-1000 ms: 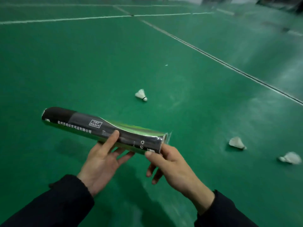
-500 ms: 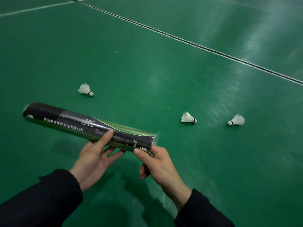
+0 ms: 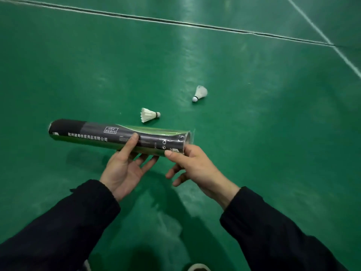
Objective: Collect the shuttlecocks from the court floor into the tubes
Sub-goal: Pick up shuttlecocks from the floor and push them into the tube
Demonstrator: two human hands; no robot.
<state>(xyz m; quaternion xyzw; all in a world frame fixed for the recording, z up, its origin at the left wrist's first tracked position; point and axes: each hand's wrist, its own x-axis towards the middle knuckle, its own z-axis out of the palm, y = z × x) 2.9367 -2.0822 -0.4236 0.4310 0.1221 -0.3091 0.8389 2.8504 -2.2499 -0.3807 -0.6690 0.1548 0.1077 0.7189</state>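
You've got the tube (image 3: 117, 136) lying nearly level above the green court floor (image 3: 273, 133), your left hand (image 3: 125, 167) cradling it from below with the thumb pressed on top, and your right hand (image 3: 195, 165) pinching the open right end between thumb and fingers. 2 shuttlecocks are on the floor beyond the tube: the near shuttlecock (image 3: 149, 115) just past it, the far shuttlecock (image 3: 200, 93) off to the right, cork toward you.
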